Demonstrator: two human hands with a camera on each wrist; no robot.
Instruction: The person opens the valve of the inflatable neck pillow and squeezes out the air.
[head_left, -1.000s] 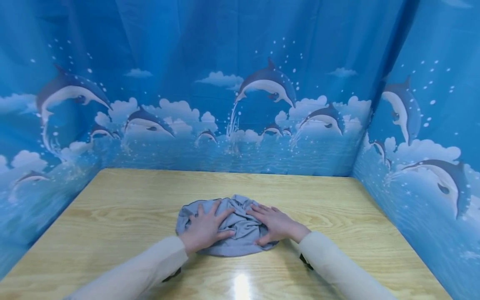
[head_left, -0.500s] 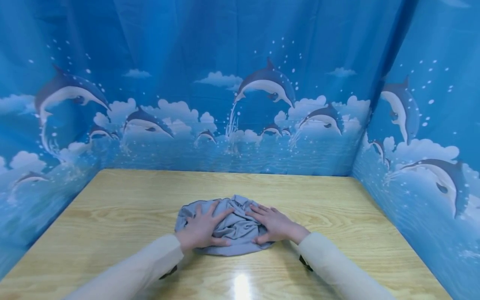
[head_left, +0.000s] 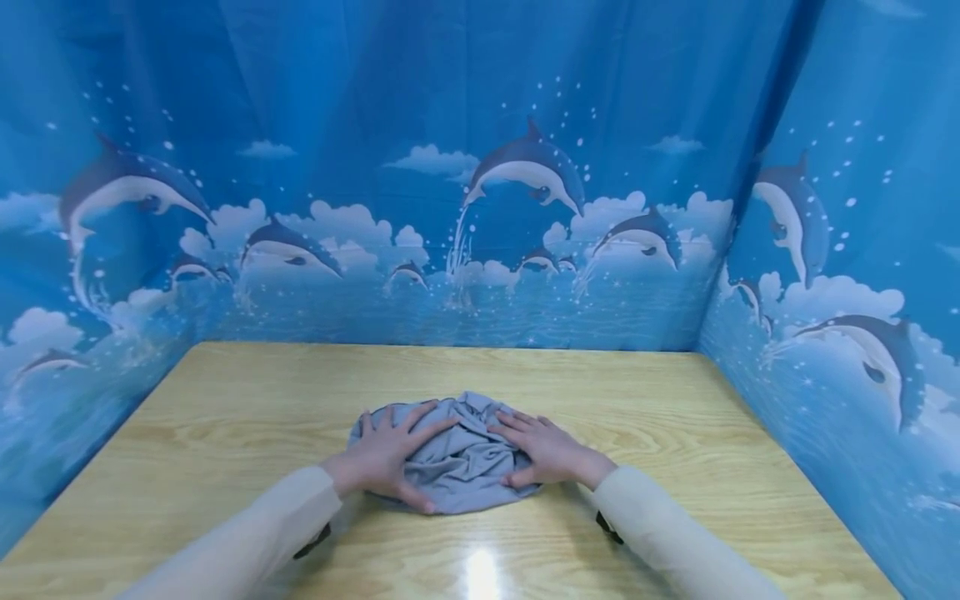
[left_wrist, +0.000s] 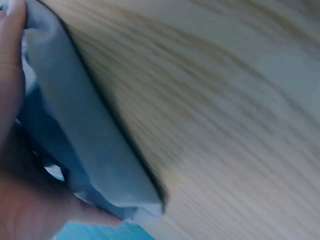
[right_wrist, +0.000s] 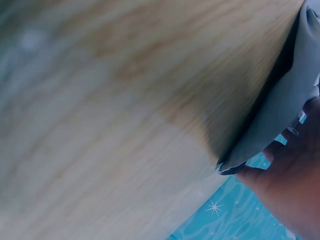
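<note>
A crumpled grey cloth [head_left: 467,468] lies bunched on the table in the middle of the head view. My left hand [head_left: 384,457] rests spread over its left side, thumb reaching to the near edge. On the opposite side, my right hand [head_left: 551,452] lies with fingers apart, thumb nearer to me. Folds run between the two hands. In the left wrist view, the near border of the grey fabric [left_wrist: 95,125] forms a thick rolled fold along the wood. The right wrist view shows the fabric's edge [right_wrist: 272,117] with the fingers partly behind it.
The wooden table [head_left: 637,392] shows wood grain and a bright glare spot at the front. A blue curtain [head_left: 360,150] printed with dolphins and clouds stands along its back, left and right sides.
My left hand has slid left and slightly toward me, its thumb now at the cloth's near edge. The right hand has barely moved. The head view has shifted slightly.
</note>
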